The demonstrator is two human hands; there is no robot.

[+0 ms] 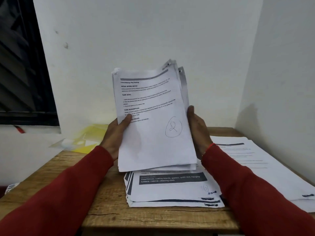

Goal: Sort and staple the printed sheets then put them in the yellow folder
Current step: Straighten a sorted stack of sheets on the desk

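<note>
I hold a stack of printed sheets (153,120) upright in front of me, above the wooden bench (105,198). My left hand (114,133) has its grip closed on the left edge of the stack, with the thumb lying over the front page. My right hand (198,128) has its grip closed on the right edge, the fingers behind the paper. The front page carries printed text, and a handwritten number 2 inside a circle (173,127) sits in its lower right part. The top corners of the sheets are not even; some pages stand out behind the others.

Under the stack, a second pile of printed sheets (172,189) lies flat on the bench, near its front edge. More sheets (255,160) lie on the right side of the bench, beside my right sleeve. The yellow folder (92,135) lies at the far left corner of the bench, behind my left hand, and part of it reaches over the edge.
</note>
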